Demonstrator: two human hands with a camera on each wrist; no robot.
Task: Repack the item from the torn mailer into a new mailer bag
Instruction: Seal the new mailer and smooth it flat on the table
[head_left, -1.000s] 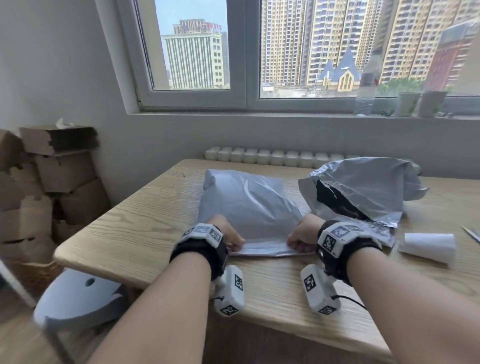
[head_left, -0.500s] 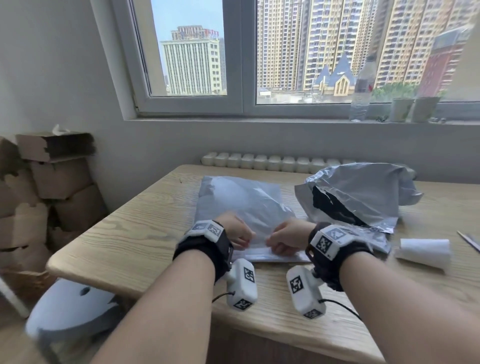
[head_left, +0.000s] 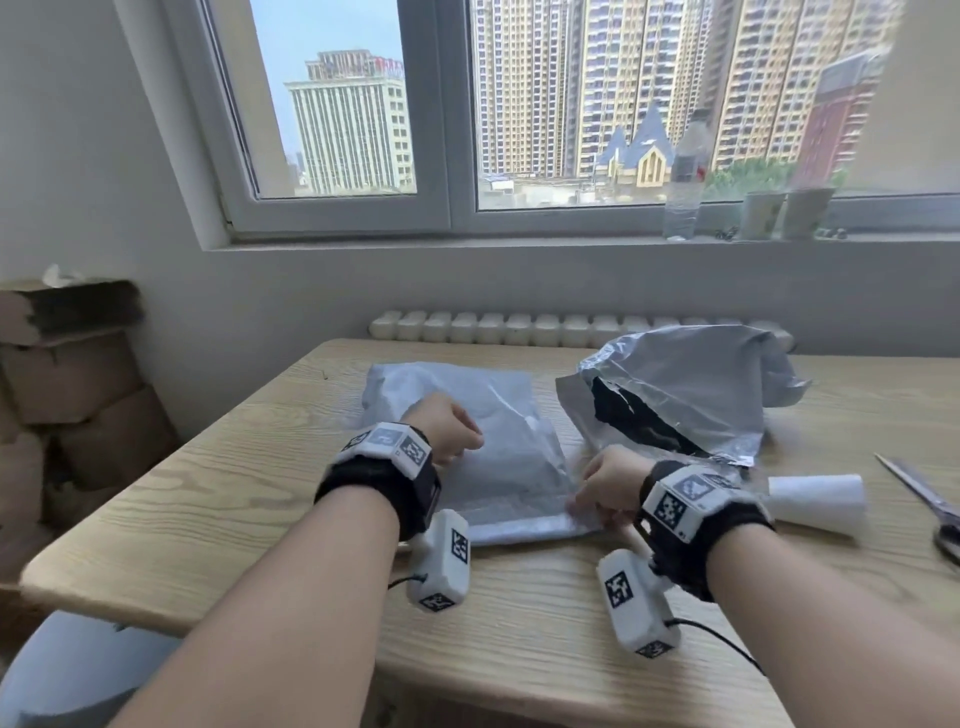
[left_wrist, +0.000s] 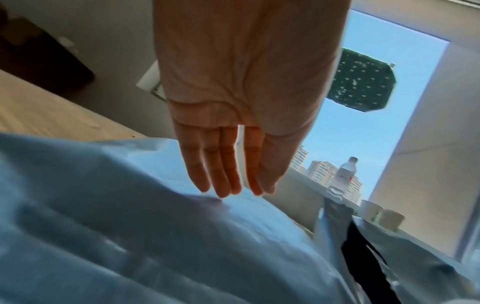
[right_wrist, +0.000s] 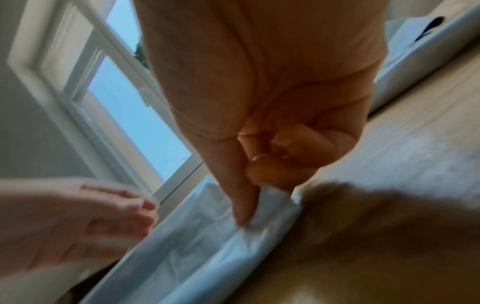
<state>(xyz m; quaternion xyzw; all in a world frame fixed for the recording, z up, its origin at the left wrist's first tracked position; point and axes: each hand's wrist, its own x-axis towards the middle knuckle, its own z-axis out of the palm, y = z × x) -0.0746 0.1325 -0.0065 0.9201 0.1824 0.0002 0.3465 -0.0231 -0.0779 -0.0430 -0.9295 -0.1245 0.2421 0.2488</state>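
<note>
New mailer bag (head_left: 498, 457) lies flat and grey on the wooden table (head_left: 208, 499), its near edge folded over.

The right hand (head_left: 605, 486) pinches that folded flap at the near right corner between thumb and forefinger; the left hand (head_left: 449, 428) hovers over the bag's middle with fingers straight and close together. Just right of it, the torn mailer (head_left: 685, 389), silvery and crumpled, gapes dark. Further right lie a white paper roll (head_left: 815, 501) and scissors (head_left: 924, 499). Cardboard boxes (head_left: 67, 374) stack at far left beneath the window (head_left: 457, 130).
</note>
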